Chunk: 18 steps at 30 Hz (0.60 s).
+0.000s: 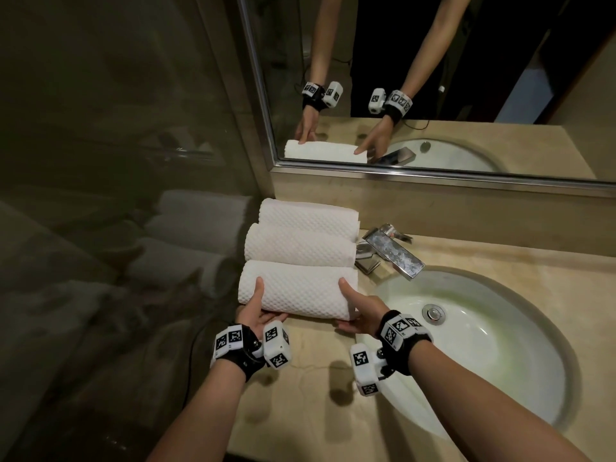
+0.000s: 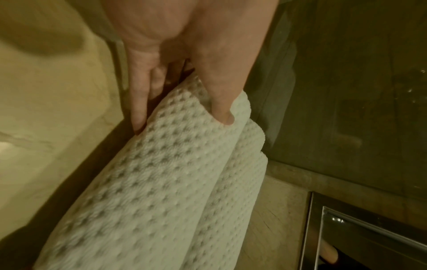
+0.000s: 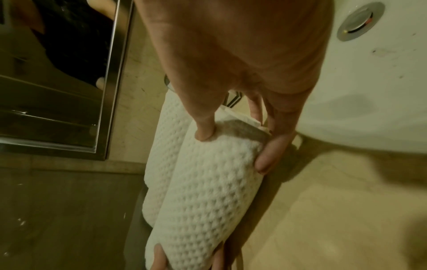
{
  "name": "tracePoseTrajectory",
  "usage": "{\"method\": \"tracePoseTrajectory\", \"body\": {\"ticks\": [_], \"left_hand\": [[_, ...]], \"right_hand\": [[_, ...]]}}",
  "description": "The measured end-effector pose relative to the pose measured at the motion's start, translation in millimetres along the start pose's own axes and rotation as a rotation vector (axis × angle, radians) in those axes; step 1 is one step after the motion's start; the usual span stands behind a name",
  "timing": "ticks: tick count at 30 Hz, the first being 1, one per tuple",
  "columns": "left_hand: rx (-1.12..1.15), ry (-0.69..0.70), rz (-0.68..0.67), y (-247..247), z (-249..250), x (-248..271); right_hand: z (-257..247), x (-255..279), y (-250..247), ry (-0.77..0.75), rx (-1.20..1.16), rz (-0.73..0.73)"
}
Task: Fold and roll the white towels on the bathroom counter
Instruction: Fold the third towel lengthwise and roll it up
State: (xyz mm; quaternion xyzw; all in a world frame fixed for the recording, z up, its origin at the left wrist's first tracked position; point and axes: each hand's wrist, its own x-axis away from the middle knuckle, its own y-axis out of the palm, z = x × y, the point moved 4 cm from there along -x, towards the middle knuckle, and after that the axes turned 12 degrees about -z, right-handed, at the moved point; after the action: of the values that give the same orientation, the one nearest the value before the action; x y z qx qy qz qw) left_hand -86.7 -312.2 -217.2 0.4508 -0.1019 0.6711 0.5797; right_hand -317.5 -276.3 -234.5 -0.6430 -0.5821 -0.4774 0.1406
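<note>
Both hands, left hand [image 1: 258, 310] and right hand [image 1: 361, 311], grip the ends of the third rolled towel [image 1: 298, 288] near the counter's [image 1: 500, 258] left edge; next it probably just needs snugging against the other two rolls [image 1: 301, 235].

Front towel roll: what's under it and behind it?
Under the front roll: fingers of the left hand and right hand, counter. Behind: two more rolls. Contact underneath is hidden.

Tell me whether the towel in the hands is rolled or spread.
Rolled. The nearest towel is a tight cylinder, gripped at each end by the left hand and right hand.
</note>
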Motion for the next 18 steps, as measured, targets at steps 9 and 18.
{"method": "tracePoseTrajectory", "body": {"ticks": [9,18], "left_hand": [[-0.036,0.006,0.028,-6.2,5.0,-3.9],[-0.03,-0.133,-0.098,24.9,-5.6,6.1]], "right_hand": [[5.7,4.4,7.2,-0.081,-0.085,0.003],[3.1,13.0,5.3,-0.039,-0.054,0.044]]}}
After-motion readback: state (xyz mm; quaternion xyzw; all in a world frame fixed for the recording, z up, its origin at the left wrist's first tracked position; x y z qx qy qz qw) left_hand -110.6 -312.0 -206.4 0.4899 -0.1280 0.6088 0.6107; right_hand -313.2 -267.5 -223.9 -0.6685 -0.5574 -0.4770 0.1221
